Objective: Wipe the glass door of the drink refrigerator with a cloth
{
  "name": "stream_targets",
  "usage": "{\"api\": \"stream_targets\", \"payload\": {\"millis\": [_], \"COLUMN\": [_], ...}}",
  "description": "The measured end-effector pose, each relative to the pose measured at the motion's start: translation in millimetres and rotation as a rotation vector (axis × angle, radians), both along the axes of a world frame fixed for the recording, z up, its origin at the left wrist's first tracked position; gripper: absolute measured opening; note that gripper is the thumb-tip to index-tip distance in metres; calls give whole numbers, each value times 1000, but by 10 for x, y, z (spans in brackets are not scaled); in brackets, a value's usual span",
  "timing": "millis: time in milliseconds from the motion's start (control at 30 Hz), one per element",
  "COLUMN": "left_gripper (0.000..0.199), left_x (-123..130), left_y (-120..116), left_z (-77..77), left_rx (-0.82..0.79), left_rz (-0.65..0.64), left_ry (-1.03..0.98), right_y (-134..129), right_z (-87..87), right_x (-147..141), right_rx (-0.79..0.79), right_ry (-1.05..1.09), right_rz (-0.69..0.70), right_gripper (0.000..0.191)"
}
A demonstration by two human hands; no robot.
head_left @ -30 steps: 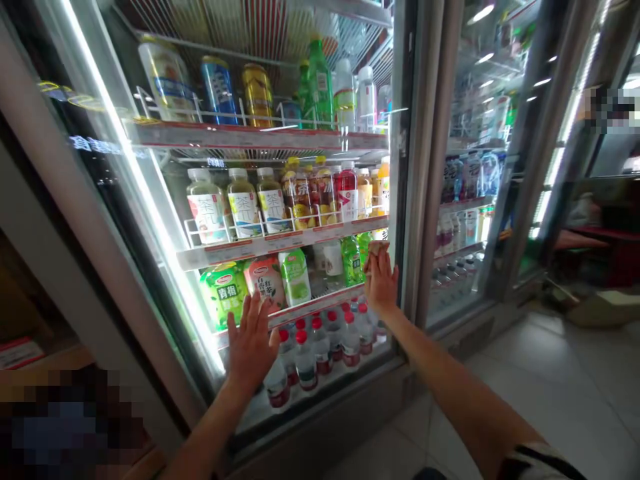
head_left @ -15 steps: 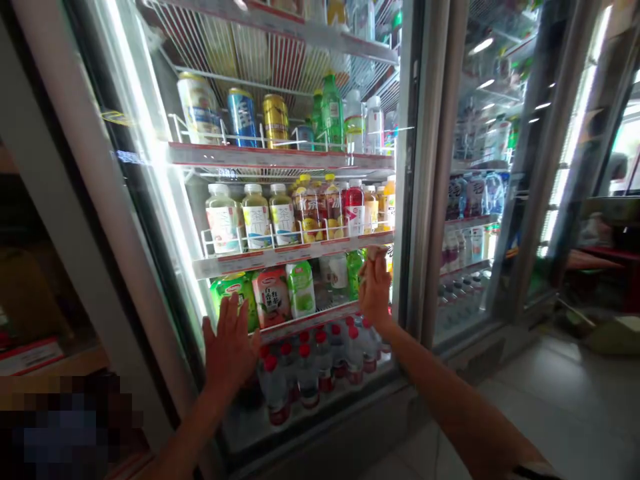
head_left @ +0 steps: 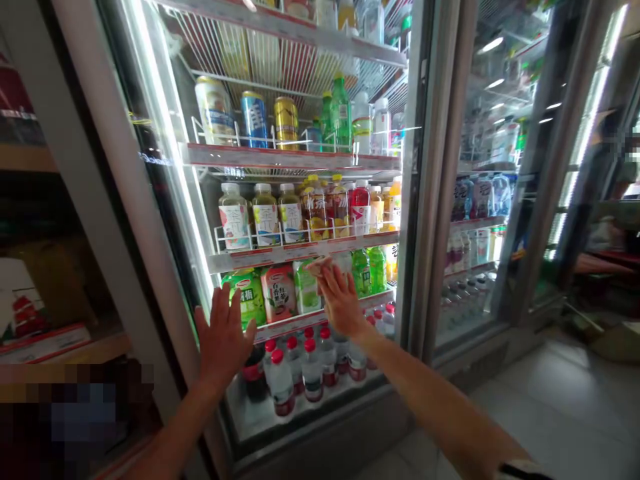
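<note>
My right hand presses a small pale pinkish cloth against the glass door of a drinks fridge, its fingers bunched over the cloth. Lower on the left, my left hand has its fingers spread, flat on or close to the same glass; exact contact is hard to tell. Behind the glass near my hands stand a green drink carton, a red one and a pale green one, partly covered by my right hand.
Tea bottles line the shelf above, with cans higher up. Red-capped water bottles stand at the bottom. A metal door frame borders the glass on the right, beside another fridge. Shelving is at the left.
My right hand has slid left across the glass with the cloth, from near the right frame to in front of the pale green carton. My left hand stays spread at about the same place.
</note>
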State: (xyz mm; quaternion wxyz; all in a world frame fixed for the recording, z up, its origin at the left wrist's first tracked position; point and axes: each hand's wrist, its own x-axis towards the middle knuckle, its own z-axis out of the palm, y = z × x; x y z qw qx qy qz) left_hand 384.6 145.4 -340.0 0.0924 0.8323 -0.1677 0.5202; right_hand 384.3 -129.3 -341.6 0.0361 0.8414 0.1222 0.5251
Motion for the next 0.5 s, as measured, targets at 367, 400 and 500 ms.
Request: {"api": "stream_targets", "payload": {"millis": [367, 400, 500], "left_gripper": [69, 69, 70], "left_x": [35, 30, 22], "left_y": [229, 240, 303], "left_z": [61, 66, 83], "left_rx": [-23, -26, -36], "left_rz": [19, 21, 31], "left_ry": [24, 27, 23], "right_y": [344, 389, 299], "right_z": [12, -17, 39], "right_x": [7, -5, 27], "right_rx": [10, -69, 32], "right_ry": [1, 5, -78], "right_rz": [25, 72, 25], "right_gripper": [62, 61, 59]}}
